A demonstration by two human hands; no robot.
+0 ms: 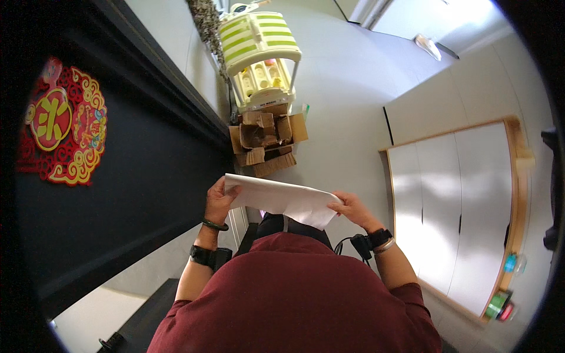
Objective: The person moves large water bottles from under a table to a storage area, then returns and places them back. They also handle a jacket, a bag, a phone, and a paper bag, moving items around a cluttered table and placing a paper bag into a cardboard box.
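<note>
A white sheet [282,196] is stretched sideways in front of my body, and I cannot tell whether it is paper or cloth. It appears folded along its far edge, and its near edge hangs loosely. My left hand [217,204] pinches the left end, thumb on top. At the other end, my right hand [353,209] grips the right corner between thumb and fingers. The sheet hangs above my dark trousers [270,226] and hides part of them and the floor.
Open cardboard boxes [300,127] stand on the floor ahead, before a toy cart [260,37] with a green-striped canopy. A black door [163,176] with a red-and-gold decoration [84,128] is close on my left. On the right is a white cabinet [441,198] with wooden edges.
</note>
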